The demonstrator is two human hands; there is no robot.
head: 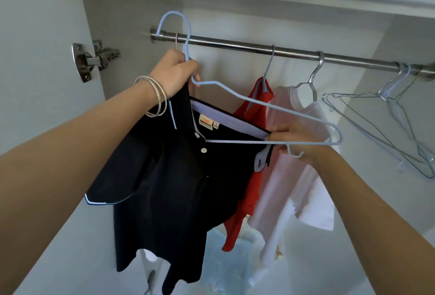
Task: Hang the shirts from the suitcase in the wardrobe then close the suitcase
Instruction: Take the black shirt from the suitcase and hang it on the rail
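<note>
Left hand (175, 72) is gripping the blue hanger (266, 106) at its neck together with the black shirt (169, 177), just below the rail (259, 47); right hand (294, 139) is pinching the collar and the hanger's far end. That shoulder probably needs seating before hooking. Right of them, a red shirt (247, 191), a white shirt (303, 177) and bare hangers (386, 120) are crowding the rail.

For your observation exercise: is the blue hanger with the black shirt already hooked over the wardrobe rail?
No. The blue hanger is held in front of the rail, its hook free, gripped by the left hand.
</note>
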